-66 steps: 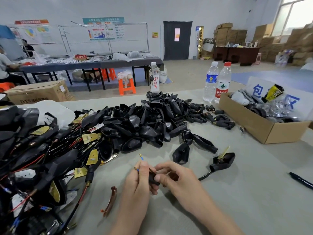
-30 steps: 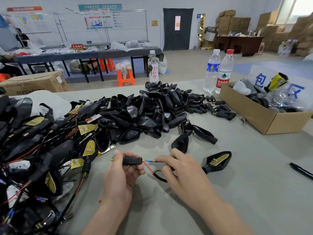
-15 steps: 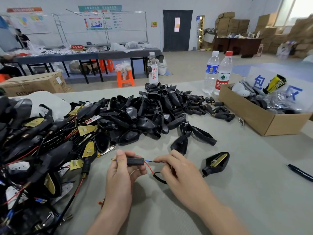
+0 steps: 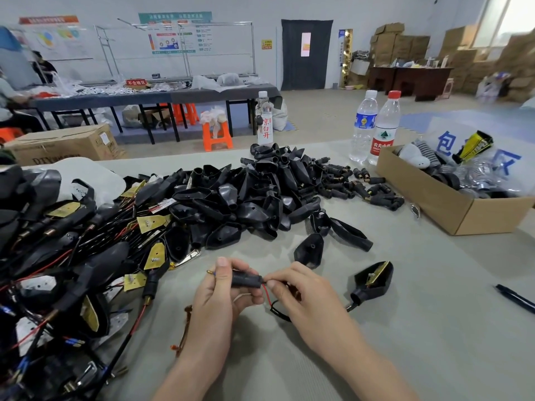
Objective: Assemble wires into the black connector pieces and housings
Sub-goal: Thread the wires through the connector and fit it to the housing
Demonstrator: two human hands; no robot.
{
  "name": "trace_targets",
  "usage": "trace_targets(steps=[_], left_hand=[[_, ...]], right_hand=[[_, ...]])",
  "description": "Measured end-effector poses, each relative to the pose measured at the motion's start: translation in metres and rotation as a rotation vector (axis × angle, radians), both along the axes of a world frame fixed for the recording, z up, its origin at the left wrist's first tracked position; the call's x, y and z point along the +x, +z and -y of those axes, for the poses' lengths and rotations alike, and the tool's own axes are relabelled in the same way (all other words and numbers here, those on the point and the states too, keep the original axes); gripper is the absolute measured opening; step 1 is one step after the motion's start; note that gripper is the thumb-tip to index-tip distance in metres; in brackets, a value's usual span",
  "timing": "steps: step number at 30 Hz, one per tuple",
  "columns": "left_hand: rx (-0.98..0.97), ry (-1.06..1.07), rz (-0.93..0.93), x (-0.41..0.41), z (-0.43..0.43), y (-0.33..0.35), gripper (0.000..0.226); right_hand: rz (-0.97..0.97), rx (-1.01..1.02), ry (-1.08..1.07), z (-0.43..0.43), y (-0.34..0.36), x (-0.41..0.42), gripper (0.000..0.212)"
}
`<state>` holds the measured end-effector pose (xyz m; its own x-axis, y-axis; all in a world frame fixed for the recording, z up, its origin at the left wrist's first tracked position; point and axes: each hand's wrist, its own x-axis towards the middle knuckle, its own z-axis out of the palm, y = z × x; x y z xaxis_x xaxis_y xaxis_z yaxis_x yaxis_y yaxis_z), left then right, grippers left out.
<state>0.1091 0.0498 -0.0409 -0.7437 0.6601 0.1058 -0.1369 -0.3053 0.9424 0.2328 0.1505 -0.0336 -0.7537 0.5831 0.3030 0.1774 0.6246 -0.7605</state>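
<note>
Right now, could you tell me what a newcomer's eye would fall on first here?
The big heap of black housings in the middle of the table draws the eye first, with a tangle of wired parts spreading along the left edge. At the near centre, the left hand grips a black connector while the right hand pinches the red wire at its end. A cardboard box sits at the right.

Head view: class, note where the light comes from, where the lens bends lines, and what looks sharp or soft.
Head view: daylight blows out the window; the wide lens leans the metal rack poles; the left hand, right hand, black connector and red wire are sharp; the wired pile at the left edge looks softer; shadows on the mat are soft.
</note>
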Motion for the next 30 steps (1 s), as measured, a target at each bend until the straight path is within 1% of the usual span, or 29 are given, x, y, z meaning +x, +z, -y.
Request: trace_targets(steps=[2, 4, 7, 9, 12, 17, 23, 30], left_hand=[[0.01, 0.02, 0.032, 0.0, 0.0, 0.001, 0.042], [0.035, 0.065, 0.11, -0.003, 0.0, 0.003, 0.04], [0.059, 0.089, 0.202, -0.006, 0.0, 0.004, 0.038], [0.054, 0.073, 0.212, -0.005, 0.0, 0.003, 0.04], [0.059, 0.036, 0.207, -0.003, -0.001, 0.005, 0.038], [0.061, -0.021, 0.238, -0.001, -0.001, 0.008, 0.039], [0.051, -0.043, 0.275, 0.0, -0.002, 0.01, 0.038], [0.036, -0.093, 0.246, -0.001, 0.001, 0.011, 0.041]], right_hand=[[-0.047, -0.044, -0.02, 0.0, 0.001, 0.0, 0.014], [-0.092, -0.135, -0.043, 0.0, 0.003, 0.001, 0.012], [-0.135, -0.229, -0.063, 0.001, 0.003, 0.0, 0.004], [-0.143, -0.251, -0.072, 0.002, 0.003, -0.001, 0.008], [-0.118, -0.243, -0.07, 0.003, 0.003, 0.0, 0.011], [-0.072, -0.202, -0.039, 0.005, 0.002, 0.0, 0.01], [-0.067, -0.2, -0.003, 0.004, 0.002, -0.001, 0.012], [-0.024, -0.189, 0.04, 0.002, 0.005, 0.001, 0.01]])
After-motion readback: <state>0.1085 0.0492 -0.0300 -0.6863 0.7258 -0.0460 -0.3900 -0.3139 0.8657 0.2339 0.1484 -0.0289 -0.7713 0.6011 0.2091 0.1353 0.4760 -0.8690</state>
